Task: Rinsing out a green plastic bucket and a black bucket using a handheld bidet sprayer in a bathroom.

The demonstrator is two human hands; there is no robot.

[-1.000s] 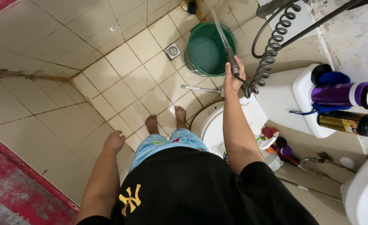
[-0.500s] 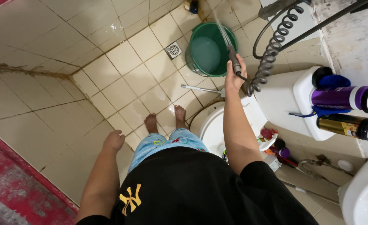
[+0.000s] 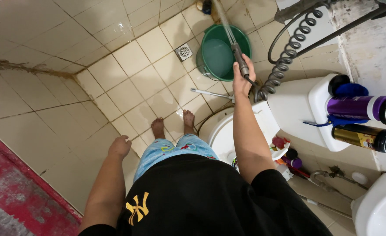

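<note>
My right hand point(image 3: 242, 78) is raised in front of me and grips a grey hand sprayer point(image 3: 239, 60) on a coiled grey hose point(image 3: 285, 57). A thin jet of water leaves the sprayer and runs up over the green bucket point(image 3: 244, 40), which holds water. My left hand point(image 3: 119, 147) hangs loosely at my side with curled fingers, holding nothing, above the beige floor tiles point(image 3: 127, 57). My bare feet stand on the tiles beside the white toilet point(image 3: 221, 131).
A metal floor drain point(image 3: 184, 52) lies left of the bucket. The white cistern point(image 3: 295, 107) carries a purple bottle point(image 3: 361, 108) and a gold-and-black can point(image 3: 362, 137). A white basin point(image 3: 379, 209) is at lower right, a red mat point(image 3: 13, 196) at lower left.
My right hand has shifted slightly with the sprayer, and the view has moved a little; the water jet keeps running over the bucket. My left hand stays at my side.
</note>
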